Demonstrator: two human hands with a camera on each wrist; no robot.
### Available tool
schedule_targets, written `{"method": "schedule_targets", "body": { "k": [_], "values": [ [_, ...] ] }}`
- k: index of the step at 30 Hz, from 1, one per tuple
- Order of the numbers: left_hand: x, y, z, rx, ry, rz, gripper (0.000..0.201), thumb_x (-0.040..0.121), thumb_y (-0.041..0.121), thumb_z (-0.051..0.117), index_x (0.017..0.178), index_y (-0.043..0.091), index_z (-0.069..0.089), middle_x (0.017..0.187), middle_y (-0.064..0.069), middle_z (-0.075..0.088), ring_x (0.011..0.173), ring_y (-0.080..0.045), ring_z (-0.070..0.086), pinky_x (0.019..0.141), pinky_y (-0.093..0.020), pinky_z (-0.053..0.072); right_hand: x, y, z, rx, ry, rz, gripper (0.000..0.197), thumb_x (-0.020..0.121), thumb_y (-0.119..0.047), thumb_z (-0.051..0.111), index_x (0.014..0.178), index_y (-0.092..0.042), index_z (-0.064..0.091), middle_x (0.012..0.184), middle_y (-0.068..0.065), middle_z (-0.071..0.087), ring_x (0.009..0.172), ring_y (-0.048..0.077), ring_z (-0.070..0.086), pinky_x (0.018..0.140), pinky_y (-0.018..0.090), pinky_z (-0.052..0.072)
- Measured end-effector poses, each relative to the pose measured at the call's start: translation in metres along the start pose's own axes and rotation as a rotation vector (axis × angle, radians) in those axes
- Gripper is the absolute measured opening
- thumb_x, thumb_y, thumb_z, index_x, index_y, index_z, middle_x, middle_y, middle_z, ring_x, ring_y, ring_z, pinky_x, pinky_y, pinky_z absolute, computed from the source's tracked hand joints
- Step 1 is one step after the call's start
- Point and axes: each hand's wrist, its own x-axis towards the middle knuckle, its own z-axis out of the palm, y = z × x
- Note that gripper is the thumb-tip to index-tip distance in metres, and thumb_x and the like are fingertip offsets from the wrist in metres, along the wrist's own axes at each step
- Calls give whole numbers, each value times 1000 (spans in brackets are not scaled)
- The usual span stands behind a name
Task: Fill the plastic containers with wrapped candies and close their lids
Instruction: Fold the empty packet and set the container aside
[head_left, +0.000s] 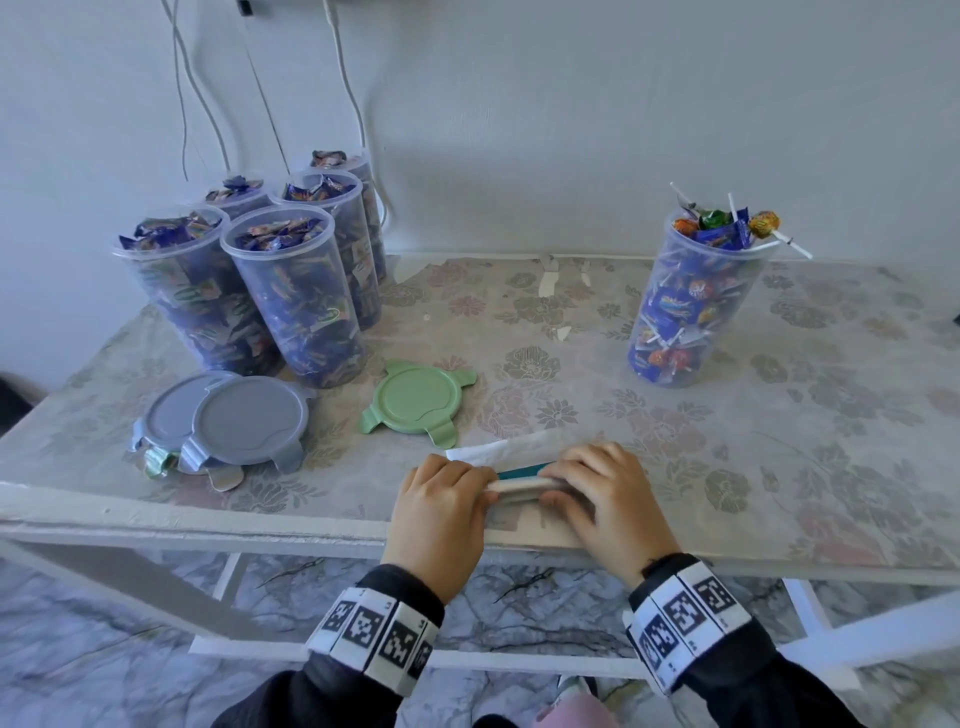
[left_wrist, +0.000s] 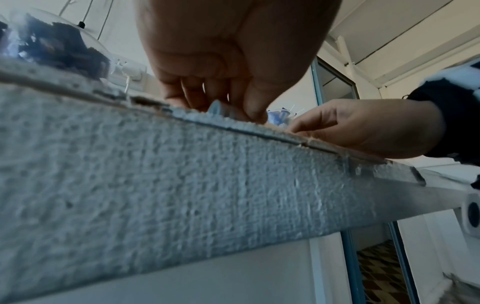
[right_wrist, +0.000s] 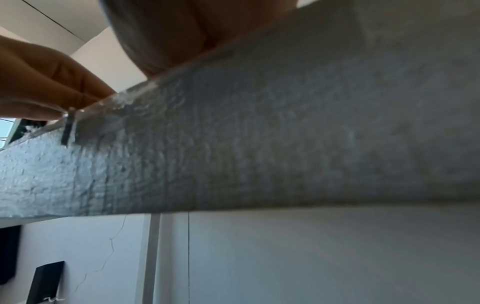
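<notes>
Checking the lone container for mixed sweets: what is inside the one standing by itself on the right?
The lone container holds lollipops and blue-wrapped candies, heaped above its lidless rim. Its middle is covered by the outer sweets.

Counts from the head view:
- Clear plastic containers full of wrapped candies, far left cluster: 5, e.g. nearest one (head_left: 301, 306), all lidless.
- Clear container with lollipops (head_left: 696, 301), far right: 1, lidless.
- Grey-blue lids (head_left: 249, 421), near left, overlapping: 2 visible; more underneath cannot be told.
- Green lid (head_left: 418, 402), centre: 1.
- Folded white packet (head_left: 522, 488), near edge: 1.
- Hands: 2, left hand (head_left: 441, 504) and right hand (head_left: 602, 493), each gripping one end of the packet.
</notes>
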Motion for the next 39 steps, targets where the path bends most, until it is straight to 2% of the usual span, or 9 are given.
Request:
{"method": "schedule_targets", "body": {
  "k": [4, 9, 11, 15, 19, 27, 32, 36, 39],
  "values": [
    [-3, 3, -2, 29, 75, -54, 29, 82, 23, 44, 72, 17, 70, 71, 4, 63, 77, -14, 40, 66, -25, 35, -1, -7, 6, 27, 35, -12, 25, 90, -32, 49, 86, -16, 68, 83, -4, 58, 81, 12, 42, 72, 24, 32],
    [-3, 4, -7, 18, 77, -64, 22, 81, 23, 46, 83, 23, 67, 72, 3, 57, 67, -21, 51, 54, -34, 46, 3, -12, 8, 10, 3, 33, 25, 89, -28, 45, 74, -17, 63, 75, -7, 55, 76, 9, 38, 67, 21, 29],
    [0, 8, -9, 44, 65, -46, 22, 78, 14, 50, 92, 27, 59, 80, 4, 60, 72, -20, 50, 60, -30, 41, 10, -14, 6, 7, -44, 79, 30, 87, -31, 41, 68, -19, 61, 68, -12, 51, 72, 10, 38, 67, 28, 30],
    [3, 15, -11, 43, -2, 54, 26, 70, 13, 42, 76, 22, 65, 80, 7, 61, 72, -19, 53, 60, -27, 37, 26, -18, 1, -14, -272, 231, 45, 84, -47, 23, 70, -23, 59, 64, -16, 41, 75, 14, 40, 75, 31, 23],
    [7, 11, -16, 41, -110, 27, 18, 64, 23, 58, 81, 24, 64, 81, 11, 64, 74, -18, 59, 65, -27, 42, 36, -19, -2, -15, -336, 334, 9, 95, -33, 45, 88, -27, 46, 64, -11, 48, 74, 17, 49, 84, 32, 28],
    [24, 14, -15, 109, -259, -60, 34, 42, 9, 79, 71, 19, 63, 57, 6, 59, 52, -21, 54, 52, -25, 35, 25, -6, -11, 73, -261, 171, 34, 73, -49, 47, 90, -24, 60, 93, -10, 55, 89, 12, 42, 76, 25, 31],
    [30, 16, -18, 118, -305, -103, 23, 62, 7, 72, 82, 14, 66, 67, -2, 63, 64, -27, 56, 60, -27, 31, 19, -1, -19, 72, -263, 169, 31, 71, -18, 67, 101, -24, 67, 100, -9, 63, 93, 15, 49, 81, 28, 33],
    [29, 14, -21, 18, -338, -47, 28, 62, 2, 73, 88, 11, 68, 68, -5, 65, 63, -30, 58, 57, -31, 42, 13, -4, -29, 213, -196, 266, 27, 75, -16, 71, 98, -26, 63, 95, -10, 65, 90, 10, 57, 82, 28, 44],
    [33, 17, -22, -127, -387, -43, 29, 77, 1, 63, 105, 9, 66, 88, -8, 67, 83, -29, 58, 73, -34, 46, 1, -4, -42, 284, -146, 321, 23, 79, -20, 72, 95, -29, 58, 93, -15, 63, 91, 6, 59, 81, 26, 48]
  ]
}}
